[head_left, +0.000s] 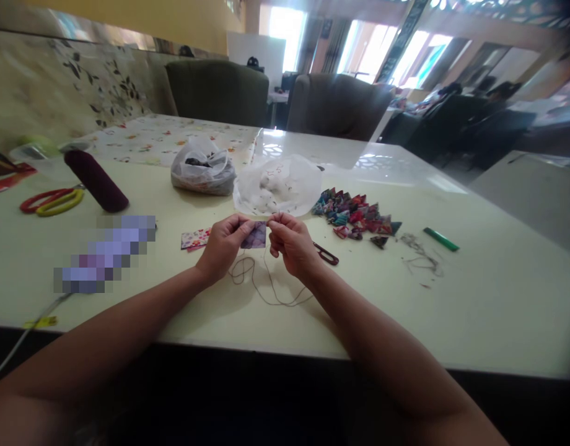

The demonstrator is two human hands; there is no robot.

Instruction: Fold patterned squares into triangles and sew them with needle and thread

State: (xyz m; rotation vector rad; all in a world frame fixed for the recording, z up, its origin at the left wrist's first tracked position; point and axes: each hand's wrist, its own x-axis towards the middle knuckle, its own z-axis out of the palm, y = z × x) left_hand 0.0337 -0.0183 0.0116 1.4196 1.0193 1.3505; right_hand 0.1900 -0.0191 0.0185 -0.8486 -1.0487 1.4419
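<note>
My left hand point(228, 243) is closed, thumb on top, on a small piece of purple patterned fabric point(254, 236). At the fabric's upper right corner, my right hand point(290, 240) pinches thumb and fingers together; what sits between the tips is too small to make out. A long brown thread point(272, 302) hangs from near the fabric and loops over the table under both hands. Floral fabric pieces point(195, 239) lie just left of my left hand. Beside my right wrist rests a dark red-brown tool with a slotted handle point(326, 253), partly hidden.
Behind my hands stand a white plastic bag with white stuffing point(278, 186) and a bag with dark contents point(204, 170). Folded fabric triangles point(354, 214), thread scraps point(422, 257) and a green strip point(441, 239) lie right. Scissors point(52, 201), a maroon cylinder point(96, 181) and a pixelated object point(106, 254) lie left.
</note>
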